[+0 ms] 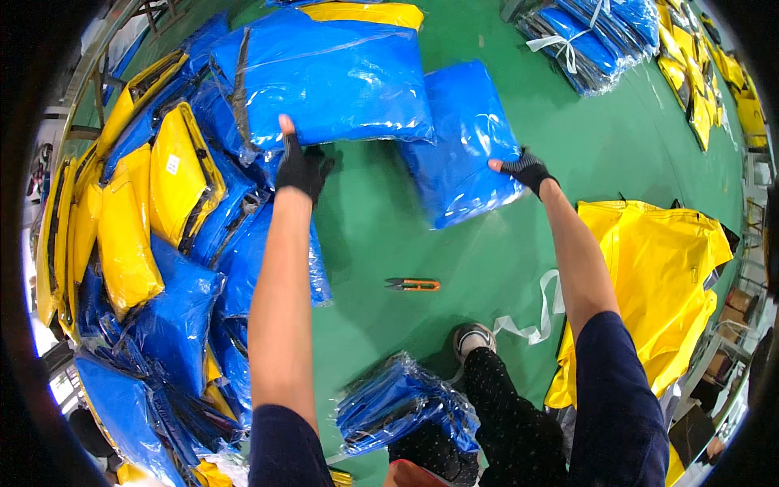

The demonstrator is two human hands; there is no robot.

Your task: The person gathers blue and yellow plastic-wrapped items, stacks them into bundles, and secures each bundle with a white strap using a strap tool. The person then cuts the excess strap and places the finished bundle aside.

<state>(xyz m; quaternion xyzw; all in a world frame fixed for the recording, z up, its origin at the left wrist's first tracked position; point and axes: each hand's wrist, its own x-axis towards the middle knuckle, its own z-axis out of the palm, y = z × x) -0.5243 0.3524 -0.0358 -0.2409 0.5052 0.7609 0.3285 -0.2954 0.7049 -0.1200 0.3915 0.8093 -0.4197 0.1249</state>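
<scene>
Two flat, folded blue packages in clear plastic lie in front of me, partly overlapping. My left hand (pixel 302 169), in a dark fingertip-less glove, grips the near edge of the larger blue package (pixel 337 77), thumb on top and fingers at its underside. On the other side, my right hand (pixel 526 169), gloved the same way, holds the right edge of the smaller blue package (pixel 466 146). Its thumb presses on the plastic while the other fingers are mostly hidden. The larger package covers part of the smaller one.
A heap of wrapped yellow packages (pixel 182 174) and blue ones fills the left. Orange-handled thread snips (pixel 414 285) lie on the green floor (pixel 373 235). A blue bundle (pixel 406 402) sits by my feet, a yellow sheet (pixel 649 276) at right, a tied stack (pixel 596 36) far right.
</scene>
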